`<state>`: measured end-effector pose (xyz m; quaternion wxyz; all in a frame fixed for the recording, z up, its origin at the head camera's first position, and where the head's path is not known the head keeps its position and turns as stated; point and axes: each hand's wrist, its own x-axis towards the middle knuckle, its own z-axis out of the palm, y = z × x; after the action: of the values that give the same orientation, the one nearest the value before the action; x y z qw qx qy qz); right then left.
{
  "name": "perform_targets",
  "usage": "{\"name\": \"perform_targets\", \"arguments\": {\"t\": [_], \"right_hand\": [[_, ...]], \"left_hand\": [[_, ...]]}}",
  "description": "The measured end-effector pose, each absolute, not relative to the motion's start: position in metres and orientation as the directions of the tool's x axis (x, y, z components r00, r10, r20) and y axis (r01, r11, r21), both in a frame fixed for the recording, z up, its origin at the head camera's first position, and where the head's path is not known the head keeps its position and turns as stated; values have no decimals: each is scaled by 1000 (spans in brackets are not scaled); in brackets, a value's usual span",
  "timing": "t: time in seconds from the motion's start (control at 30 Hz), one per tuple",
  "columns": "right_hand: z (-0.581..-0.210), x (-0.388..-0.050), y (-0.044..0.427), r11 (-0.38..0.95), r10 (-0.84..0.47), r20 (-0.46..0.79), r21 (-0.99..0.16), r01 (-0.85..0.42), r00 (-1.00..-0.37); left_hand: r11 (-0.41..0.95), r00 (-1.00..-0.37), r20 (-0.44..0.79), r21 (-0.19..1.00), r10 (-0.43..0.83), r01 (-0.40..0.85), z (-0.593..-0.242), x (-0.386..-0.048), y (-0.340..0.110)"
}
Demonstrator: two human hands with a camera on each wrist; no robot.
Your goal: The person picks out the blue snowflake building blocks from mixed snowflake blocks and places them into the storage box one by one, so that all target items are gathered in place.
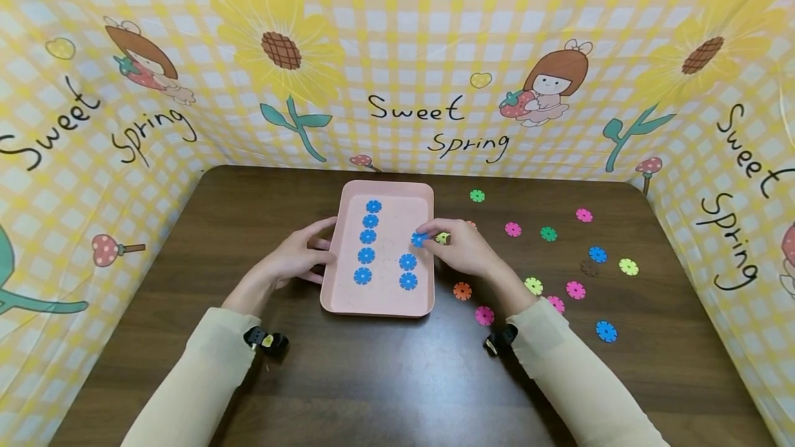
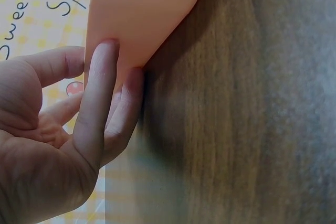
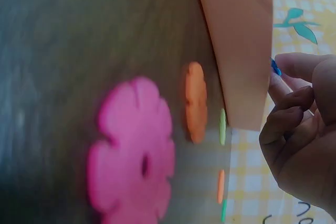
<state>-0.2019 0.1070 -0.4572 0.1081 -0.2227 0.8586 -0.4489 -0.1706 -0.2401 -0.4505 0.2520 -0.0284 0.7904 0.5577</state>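
A pink tray [image 1: 385, 305] stands upright on its base on the dark wooden table. Inside it, blue flower-shaped discs [image 1: 366, 254] form a column on the left, with two more blue discs [image 1: 408, 281] at lower right. My left hand [image 1: 298, 254] rests its fingertips against the tray's outer left wall, as the left wrist view also shows. Over the tray's right side, my right hand [image 1: 462, 247] pinches a blue flower disc [image 1: 418, 240] between thumb and fingers, just above the two in the right column. In the right wrist view only a sliver of that blue disc [image 3: 275, 67] shows.
Loose flower discs lie scattered right of the tray: pink [image 1: 484, 315], orange [image 1: 462, 291], yellow-green [image 1: 629, 267], green [image 1: 548, 234], brown [image 1: 589, 268] and blue [image 1: 606, 331]. A yellow checked cloth [image 1: 410, 33] hangs around the table's back and sides.
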Motion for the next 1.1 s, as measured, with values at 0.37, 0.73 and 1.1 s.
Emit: {"name": "perform_targets", "arguments": {"t": [0.37, 0.73, 1.1], "right_hand": [[-463, -201, 80, 622, -428, -10, -729, -287, -904], [-462, -199, 72, 736, -389, -37, -613, -286, -921], [-452, -199, 81, 719, -397, -16, -627, -300, -918]], "left_hand": [[372, -872, -428, 869, 237, -326, -450, -171, -240], [383, -872, -429, 866, 237, -322, -452, -171, -240], [381, -872, -430, 866, 236, -323, -452, -172, -242]]}}
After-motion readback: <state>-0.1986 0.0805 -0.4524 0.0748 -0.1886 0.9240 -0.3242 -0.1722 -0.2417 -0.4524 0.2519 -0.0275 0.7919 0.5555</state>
